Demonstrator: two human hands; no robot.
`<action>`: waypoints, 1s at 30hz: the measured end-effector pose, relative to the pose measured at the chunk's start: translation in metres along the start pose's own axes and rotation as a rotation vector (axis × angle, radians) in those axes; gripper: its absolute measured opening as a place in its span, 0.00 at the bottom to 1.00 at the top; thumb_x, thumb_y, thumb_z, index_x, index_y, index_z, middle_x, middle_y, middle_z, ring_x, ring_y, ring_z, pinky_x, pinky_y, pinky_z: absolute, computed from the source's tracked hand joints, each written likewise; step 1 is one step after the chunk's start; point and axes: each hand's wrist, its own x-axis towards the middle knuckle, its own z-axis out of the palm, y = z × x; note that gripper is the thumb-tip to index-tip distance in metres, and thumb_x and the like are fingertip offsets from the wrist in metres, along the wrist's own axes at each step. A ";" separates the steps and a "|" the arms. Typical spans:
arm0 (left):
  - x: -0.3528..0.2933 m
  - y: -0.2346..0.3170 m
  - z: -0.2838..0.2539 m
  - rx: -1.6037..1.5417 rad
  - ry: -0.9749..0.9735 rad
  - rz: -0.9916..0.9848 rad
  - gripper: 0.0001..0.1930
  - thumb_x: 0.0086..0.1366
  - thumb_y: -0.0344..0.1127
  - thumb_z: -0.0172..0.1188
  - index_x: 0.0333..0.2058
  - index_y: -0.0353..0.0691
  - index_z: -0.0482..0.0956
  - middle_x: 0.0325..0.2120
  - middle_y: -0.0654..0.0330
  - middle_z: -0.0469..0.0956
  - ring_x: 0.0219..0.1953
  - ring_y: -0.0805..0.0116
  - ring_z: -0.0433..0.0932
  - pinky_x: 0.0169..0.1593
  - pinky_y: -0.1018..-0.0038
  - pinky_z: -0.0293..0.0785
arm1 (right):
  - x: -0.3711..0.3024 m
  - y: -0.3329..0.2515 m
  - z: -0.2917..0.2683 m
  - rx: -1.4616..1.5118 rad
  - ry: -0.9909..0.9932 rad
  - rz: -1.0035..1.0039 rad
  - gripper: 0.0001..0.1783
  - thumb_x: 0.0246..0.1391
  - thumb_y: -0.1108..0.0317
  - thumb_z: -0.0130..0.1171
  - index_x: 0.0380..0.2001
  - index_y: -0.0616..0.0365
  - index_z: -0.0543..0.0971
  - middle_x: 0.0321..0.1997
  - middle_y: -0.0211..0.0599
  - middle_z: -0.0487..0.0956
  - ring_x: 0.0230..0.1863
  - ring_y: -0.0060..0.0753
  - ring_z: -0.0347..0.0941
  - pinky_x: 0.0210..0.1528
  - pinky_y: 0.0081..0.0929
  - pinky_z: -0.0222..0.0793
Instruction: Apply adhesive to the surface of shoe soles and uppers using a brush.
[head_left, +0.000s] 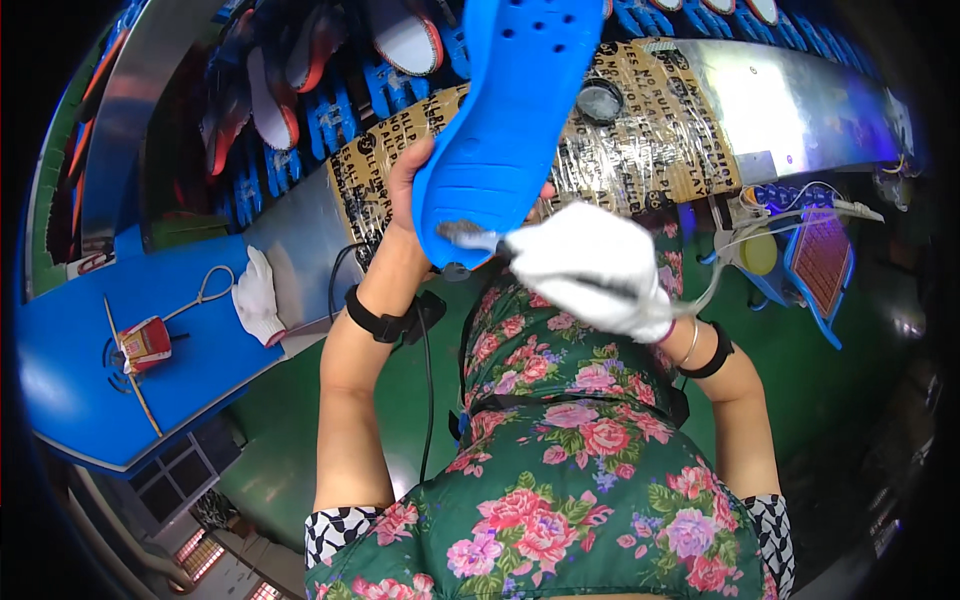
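Note:
My left hand grips a long blue plastic shoe piece by its heel-end edge. The piece is sole-shaped with raised sides, and round holes show at its far end. My right hand, in a white glove, is closed around a small brush. The brush's dark tip touches the inside of the heel end. Part of its handle is hidden by the glove. Some fingertips show at the piece's right edge, but most of the left hand's fingers are behind it.
Beyond my hands lies a metal bench edge covered with printed brown tape, holding a small round container. Several soles stand on blue racks behind it. A blue table at left bears a white glove and a red carton.

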 end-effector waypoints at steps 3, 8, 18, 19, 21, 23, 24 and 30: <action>0.000 0.005 -0.010 -0.043 0.010 -0.074 0.51 0.63 0.63 0.55 0.73 0.33 0.49 0.67 0.31 0.59 0.63 0.26 0.67 0.64 0.40 0.69 | -0.003 -0.019 0.004 -0.027 -0.136 -0.066 0.13 0.47 0.73 0.72 0.39 0.50 0.88 0.41 0.34 0.87 0.37 0.36 0.83 0.40 0.30 0.79; 0.004 0.010 0.002 -0.004 -0.046 -0.118 0.47 0.63 0.61 0.54 0.70 0.29 0.56 0.62 0.30 0.66 0.57 0.27 0.74 0.63 0.46 0.72 | 0.006 -0.012 -0.008 -0.016 -0.063 -0.024 0.10 0.48 0.74 0.71 0.36 0.52 0.88 0.40 0.36 0.87 0.38 0.36 0.83 0.41 0.31 0.79; 0.011 0.032 -0.007 0.002 0.048 -0.175 0.52 0.60 0.63 0.61 0.72 0.33 0.52 0.64 0.31 0.61 0.56 0.28 0.73 0.54 0.46 0.81 | 0.018 -0.007 0.000 0.128 -0.025 0.110 0.08 0.47 0.77 0.72 0.34 0.57 0.87 0.39 0.40 0.87 0.39 0.35 0.84 0.43 0.32 0.79; 0.009 0.030 -0.010 -0.010 0.050 -0.151 0.53 0.59 0.63 0.61 0.72 0.34 0.51 0.64 0.32 0.61 0.56 0.30 0.73 0.54 0.45 0.80 | 0.012 -0.004 0.005 0.155 -0.043 0.151 0.08 0.49 0.76 0.72 0.35 0.57 0.88 0.41 0.39 0.87 0.40 0.34 0.84 0.45 0.31 0.79; 0.008 0.025 -0.021 -0.051 0.010 -0.105 0.54 0.59 0.65 0.60 0.73 0.35 0.49 0.65 0.36 0.62 0.56 0.34 0.74 0.55 0.45 0.78 | 0.006 -0.007 0.008 0.524 -0.005 0.392 0.09 0.51 0.77 0.71 0.37 0.61 0.88 0.41 0.41 0.87 0.42 0.35 0.84 0.49 0.32 0.79; 0.010 0.012 -0.016 -0.172 0.011 -0.068 0.46 0.65 0.61 0.54 0.72 0.33 0.53 0.65 0.35 0.65 0.59 0.26 0.71 0.59 0.40 0.74 | 0.007 -0.006 -0.006 0.436 0.183 0.500 0.11 0.49 0.78 0.71 0.38 0.62 0.88 0.42 0.42 0.87 0.42 0.35 0.84 0.49 0.32 0.79; 0.006 0.002 -0.011 -0.244 0.176 0.022 0.46 0.65 0.61 0.53 0.71 0.33 0.53 0.65 0.37 0.65 0.60 0.26 0.71 0.59 0.38 0.73 | 0.012 -0.002 -0.015 0.219 0.168 0.410 0.11 0.49 0.79 0.71 0.39 0.62 0.88 0.42 0.42 0.87 0.43 0.34 0.83 0.48 0.31 0.78; -0.013 -0.038 -0.012 -0.294 0.058 -0.045 0.47 0.66 0.64 0.53 0.73 0.37 0.52 0.66 0.36 0.62 0.61 0.25 0.67 0.56 0.33 0.71 | 0.061 0.005 -0.052 -0.566 0.290 -0.100 0.12 0.47 0.79 0.71 0.37 0.57 0.87 0.37 0.41 0.87 0.36 0.39 0.82 0.40 0.30 0.77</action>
